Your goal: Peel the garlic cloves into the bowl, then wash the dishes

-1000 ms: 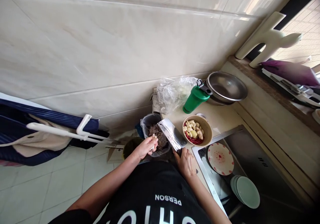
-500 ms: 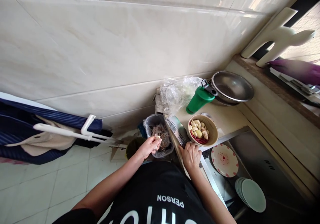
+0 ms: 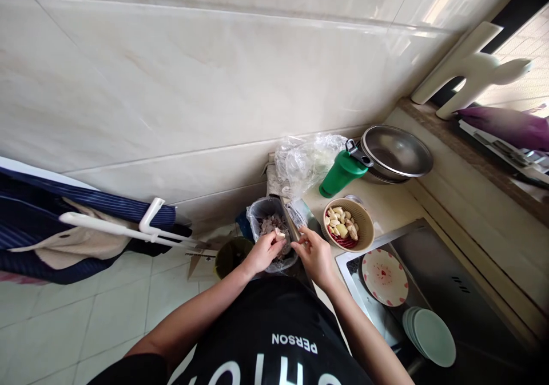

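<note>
My left hand [image 3: 263, 253] pinches a pale garlic clove [image 3: 279, 234] between thumb and fingertips, above a lined waste bin [image 3: 254, 212]. Peelings and scraps lie inside the bin. Just to the right, my right hand [image 3: 317, 256] hangs over the counter edge, its fingers bent and apart with nothing visible in them. Beside it stands a tan basket [image 3: 366, 225] with peeled garlic cloves [image 3: 337, 215], a yellowish piece and red chilies [image 3: 345, 242].
A green shaker bottle [image 3: 343, 172], clear plastic bags [image 3: 300, 165] and a metal bowl [image 3: 398, 151] stand at the back of the counter. The sink [image 3: 450, 259] holds a spotted plate [image 3: 385, 277] and stacked pale bowls [image 3: 434, 337]. Clothes on a white rack [image 3: 111, 225] hang at left.
My right hand has lifted off the counter edge beside the basket and moved left toward my left hand. My left hand has shifted slightly right, with the garlic clove showing more.
</note>
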`<state>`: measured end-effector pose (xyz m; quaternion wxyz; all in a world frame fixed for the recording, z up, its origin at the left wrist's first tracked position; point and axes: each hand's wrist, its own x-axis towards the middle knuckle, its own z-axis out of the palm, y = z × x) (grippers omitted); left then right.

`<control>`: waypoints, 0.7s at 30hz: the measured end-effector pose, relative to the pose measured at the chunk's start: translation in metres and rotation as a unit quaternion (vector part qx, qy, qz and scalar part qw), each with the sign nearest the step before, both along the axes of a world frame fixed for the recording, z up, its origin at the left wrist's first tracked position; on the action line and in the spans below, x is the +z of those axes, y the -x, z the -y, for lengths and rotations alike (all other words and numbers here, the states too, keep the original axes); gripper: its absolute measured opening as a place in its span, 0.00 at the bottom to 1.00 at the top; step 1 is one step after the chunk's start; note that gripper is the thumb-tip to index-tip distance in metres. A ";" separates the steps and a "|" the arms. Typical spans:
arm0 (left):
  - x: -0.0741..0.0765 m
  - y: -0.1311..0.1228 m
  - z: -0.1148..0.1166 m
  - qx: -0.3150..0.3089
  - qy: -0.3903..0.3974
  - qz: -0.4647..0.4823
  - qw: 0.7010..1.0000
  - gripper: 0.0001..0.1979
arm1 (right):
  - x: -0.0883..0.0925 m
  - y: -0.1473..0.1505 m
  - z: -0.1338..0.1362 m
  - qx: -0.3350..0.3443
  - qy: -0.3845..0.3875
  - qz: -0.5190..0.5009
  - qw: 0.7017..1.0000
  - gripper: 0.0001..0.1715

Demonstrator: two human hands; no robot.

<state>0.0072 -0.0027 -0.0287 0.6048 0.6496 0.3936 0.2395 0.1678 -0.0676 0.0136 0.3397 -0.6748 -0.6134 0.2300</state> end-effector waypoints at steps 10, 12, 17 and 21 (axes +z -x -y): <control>0.012 -0.003 0.004 0.042 -0.088 -0.035 0.995 0.08 | -0.031 0.017 -0.033 -0.004 0.040 -0.452 0.891 0.15; 0.010 0.000 0.004 0.065 -0.080 -0.032 0.994 0.11 | -0.029 0.013 -0.031 0.002 0.058 -0.489 0.870 0.16; 0.013 0.000 0.005 0.102 -0.101 -0.040 0.989 0.17 | -0.030 0.006 -0.029 0.047 0.102 -0.491 0.864 0.16; 0.014 -0.002 0.008 0.105 -0.081 -0.037 0.990 0.15 | -0.037 0.010 -0.027 0.085 0.130 -0.460 0.874 0.21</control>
